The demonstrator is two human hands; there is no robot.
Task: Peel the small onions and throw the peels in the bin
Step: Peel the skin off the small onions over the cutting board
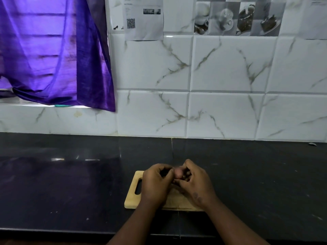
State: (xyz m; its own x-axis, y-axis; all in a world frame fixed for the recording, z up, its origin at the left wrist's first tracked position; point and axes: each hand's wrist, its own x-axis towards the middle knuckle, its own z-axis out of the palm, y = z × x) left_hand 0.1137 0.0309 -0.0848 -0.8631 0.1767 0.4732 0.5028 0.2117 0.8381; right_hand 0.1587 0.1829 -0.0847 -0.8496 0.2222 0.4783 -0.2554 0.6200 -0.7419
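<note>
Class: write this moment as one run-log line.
step: peeling | left hand: pinches onion | right hand: grips onion | place: above board on counter | bin: not in view

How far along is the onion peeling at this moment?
Done: nothing visible; no peeled onions or loose peels show. In hand: both hands, left hand and right hand, hold one small onion over the cutting board. Left: finishing peeling and binning peels; no bin is in view.
</note>
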